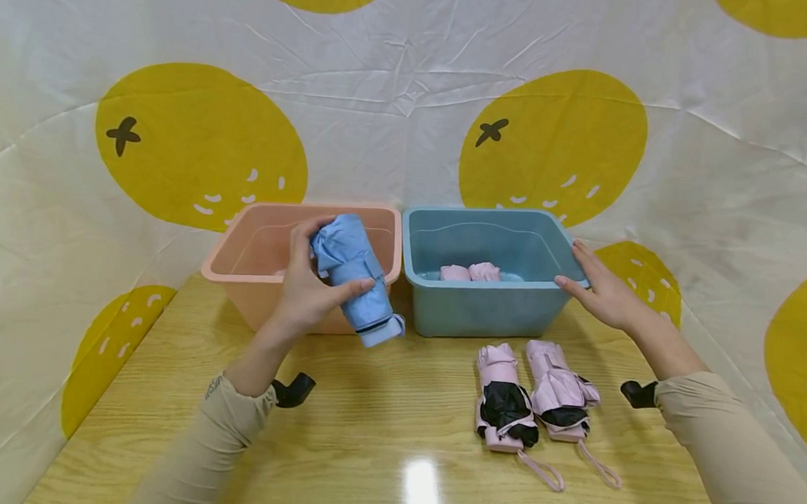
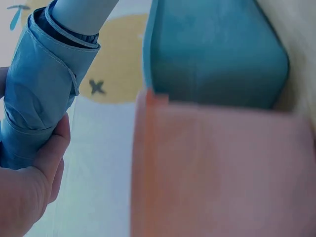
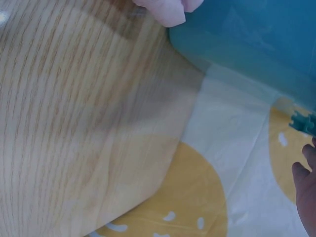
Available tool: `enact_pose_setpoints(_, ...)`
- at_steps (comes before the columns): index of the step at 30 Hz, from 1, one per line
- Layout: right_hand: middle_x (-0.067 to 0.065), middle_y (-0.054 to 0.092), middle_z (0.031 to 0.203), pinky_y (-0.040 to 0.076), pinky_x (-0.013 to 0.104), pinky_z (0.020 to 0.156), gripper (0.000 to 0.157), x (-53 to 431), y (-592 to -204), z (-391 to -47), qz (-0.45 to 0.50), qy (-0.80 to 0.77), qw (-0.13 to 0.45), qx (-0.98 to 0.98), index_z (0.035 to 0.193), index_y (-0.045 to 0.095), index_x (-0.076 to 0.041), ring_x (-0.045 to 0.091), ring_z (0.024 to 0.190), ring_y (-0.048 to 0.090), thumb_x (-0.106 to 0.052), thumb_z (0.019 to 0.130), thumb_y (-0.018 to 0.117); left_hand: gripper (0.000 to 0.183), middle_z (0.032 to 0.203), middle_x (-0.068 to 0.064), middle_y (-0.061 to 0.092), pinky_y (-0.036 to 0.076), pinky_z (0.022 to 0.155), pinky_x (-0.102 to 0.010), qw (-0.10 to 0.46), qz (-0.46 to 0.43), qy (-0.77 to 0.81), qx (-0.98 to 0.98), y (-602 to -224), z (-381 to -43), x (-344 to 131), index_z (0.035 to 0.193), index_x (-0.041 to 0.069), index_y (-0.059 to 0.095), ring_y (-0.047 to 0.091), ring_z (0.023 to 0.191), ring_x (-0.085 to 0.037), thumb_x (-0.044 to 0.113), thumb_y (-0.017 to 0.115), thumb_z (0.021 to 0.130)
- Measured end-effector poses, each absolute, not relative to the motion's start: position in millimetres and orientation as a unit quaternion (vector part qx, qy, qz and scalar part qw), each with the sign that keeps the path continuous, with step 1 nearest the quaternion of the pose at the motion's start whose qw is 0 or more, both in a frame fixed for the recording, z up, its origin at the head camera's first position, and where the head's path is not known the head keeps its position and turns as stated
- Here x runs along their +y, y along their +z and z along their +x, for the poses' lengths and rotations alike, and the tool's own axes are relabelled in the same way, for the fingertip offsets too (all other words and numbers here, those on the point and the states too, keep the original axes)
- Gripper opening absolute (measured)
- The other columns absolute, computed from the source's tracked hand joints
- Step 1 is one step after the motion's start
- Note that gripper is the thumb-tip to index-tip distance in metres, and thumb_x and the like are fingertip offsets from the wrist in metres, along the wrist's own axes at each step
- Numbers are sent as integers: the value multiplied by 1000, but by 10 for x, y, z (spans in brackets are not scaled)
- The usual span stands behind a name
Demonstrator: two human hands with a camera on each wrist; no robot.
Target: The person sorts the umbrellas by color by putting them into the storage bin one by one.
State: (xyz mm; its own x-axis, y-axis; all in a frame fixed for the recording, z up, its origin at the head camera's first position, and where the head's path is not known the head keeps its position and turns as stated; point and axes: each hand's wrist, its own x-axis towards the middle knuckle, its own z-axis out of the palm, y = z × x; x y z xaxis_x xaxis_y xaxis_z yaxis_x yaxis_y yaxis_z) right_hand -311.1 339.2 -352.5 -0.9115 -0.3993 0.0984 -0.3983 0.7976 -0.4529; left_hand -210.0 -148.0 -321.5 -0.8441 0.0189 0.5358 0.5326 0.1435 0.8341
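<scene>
In the head view my left hand [image 1: 306,289] grips a folded blue umbrella [image 1: 361,284] in front of and above the salmon-pink bin [image 1: 254,294]. The thumb lies across the near side of the umbrella, also visible as a blue umbrella [image 2: 39,94] in the left wrist view. My right hand [image 1: 603,293] rests on the right front corner of the blue bin [image 1: 482,313], fingers along its right rim and thumb on the front edge. Two pink bundles [image 1: 483,271] lie inside that bin, partly hidden by its front wall.
Two folded pink umbrellas [image 1: 502,383] with black patches and wrist loops lie side by side on the wooden table [image 1: 339,439], before the blue bin. The bins stand next to each other against a white cloth [image 1: 382,144] with yellow fruit prints.
</scene>
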Motion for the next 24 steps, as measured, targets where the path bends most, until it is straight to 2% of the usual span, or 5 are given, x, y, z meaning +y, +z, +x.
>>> enact_pose_setpoints(5, 14, -8, 174, 10, 73, 119, 86, 3391, -3524, -3120, -210, -239, 3, 948, 167, 0, -6, 47, 157, 1, -46, 109, 50, 95, 150, -2, 30, 55, 87, -28, 209, -170, -614, -742, -3020, -2249, -1765, 155, 12, 30, 50, 121, -26, -5, 86, 80)
enact_pose_setpoints(12, 18, -5, 174, 11, 74, 118, 87, 3396, -3535, -3123, -206, -236, 4, 950, 167, 0, -6, 48, 157, 2, -46, 109, 50, 96, 156, -5, 19, 50, 102, -46, 202, -136, -568, -786, -2742, -2432, -2110, 157, 20, 27, 40, 134, -28, 5, 86, 84)
enact_pose_setpoints(19, 11, -9, 174, 11, 73, 118, 86, 3397, -3537, -3111, -205, -238, 9, 949, 167, -1, -8, 47, 157, 1, -46, 109, 49, 96, 154, -13, 17, 39, 114, -50, 219, -109, -472, -847, -2653, -2767, -2482, 157, 13, 29, 32, 139, -32, 9, 88, 82)
enact_pose_setpoints(24, 15, -7, 174, 11, 74, 118, 86, 3398, -3538, -3115, -210, -237, 1, 949, 167, 0, -6, 48, 157, 3, -46, 109, 49, 95, 156, -18, 16, 39, 112, -59, 184, -79, -412, -889, -2705, -2967, -2718, 158, 11, 30, 30, 138, -41, 13, 88, 83)
